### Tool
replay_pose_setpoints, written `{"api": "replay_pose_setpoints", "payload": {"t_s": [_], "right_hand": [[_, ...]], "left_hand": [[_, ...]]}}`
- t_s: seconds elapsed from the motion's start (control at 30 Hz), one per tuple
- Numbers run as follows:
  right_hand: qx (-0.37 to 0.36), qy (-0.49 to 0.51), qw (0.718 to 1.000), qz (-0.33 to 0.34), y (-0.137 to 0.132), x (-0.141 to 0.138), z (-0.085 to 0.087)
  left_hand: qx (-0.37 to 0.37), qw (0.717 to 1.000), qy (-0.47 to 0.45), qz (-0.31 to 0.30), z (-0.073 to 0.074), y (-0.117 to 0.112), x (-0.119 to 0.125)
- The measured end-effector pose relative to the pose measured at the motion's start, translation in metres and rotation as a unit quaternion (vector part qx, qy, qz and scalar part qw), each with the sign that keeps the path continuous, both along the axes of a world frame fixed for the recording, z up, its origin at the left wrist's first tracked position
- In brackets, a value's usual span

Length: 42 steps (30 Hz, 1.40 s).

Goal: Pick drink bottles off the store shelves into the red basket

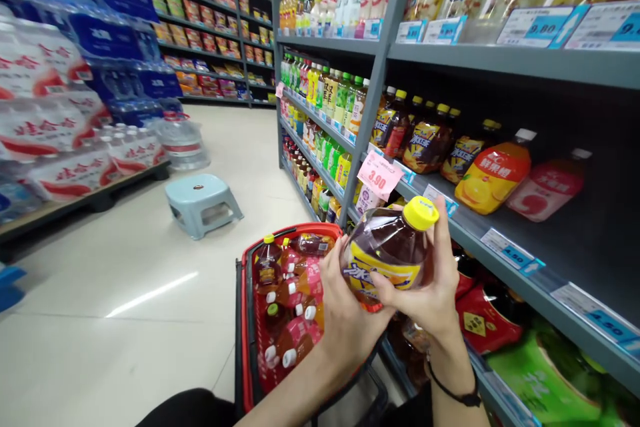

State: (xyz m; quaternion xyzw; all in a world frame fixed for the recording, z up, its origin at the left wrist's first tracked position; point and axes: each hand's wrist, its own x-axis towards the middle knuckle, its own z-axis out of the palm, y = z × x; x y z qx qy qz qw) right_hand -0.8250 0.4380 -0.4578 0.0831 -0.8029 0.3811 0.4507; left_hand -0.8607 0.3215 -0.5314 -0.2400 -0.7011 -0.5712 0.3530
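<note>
A large bottle of dark iced tea (387,247) with a yellow cap is held tilted in front of me, between both hands. My left hand (343,307) wraps its lower left side. My right hand (433,280) grips the other side, thumb across the yellow label and fingers up by the cap. Below and to the left stands a red shopping basket (247,320) with black edges, holding several drink bottles, some pink-labelled with white caps. Close to the right, on the shelf, an orange drink bottle (493,177) and a pink-labelled bottle (550,183) lean beside more iced tea bottles (430,140).
Grey shelving (515,63) with price tags runs along my right, jars on top and large bottles low down. A pale blue plastic stool (203,197) stands on the tiled floor beyond the basket. Packs of bottled water (65,127) are stacked on the left.
</note>
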Motion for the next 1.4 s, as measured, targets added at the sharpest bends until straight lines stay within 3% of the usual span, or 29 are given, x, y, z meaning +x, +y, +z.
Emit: {"api": "replay_pose_setpoints", "payload": {"t_s": [0.3,0.97,1.4], "right_hand": [[0.004,0.004,1.000,0.012,0.009,0.012,0.005],[-0.062,-0.013,0.997,0.037,0.012,0.010,0.011],[-0.098,-0.022,0.995,0.021,0.010,0.005,0.011]], "left_hand": [[-0.018,1.000,-0.005,-0.005,0.000,0.007,0.014],[-0.061,0.997,0.034,0.024,0.007,0.004,0.012],[-0.066,0.998,-0.004,-0.018,0.015,-0.001,0.010]]}}
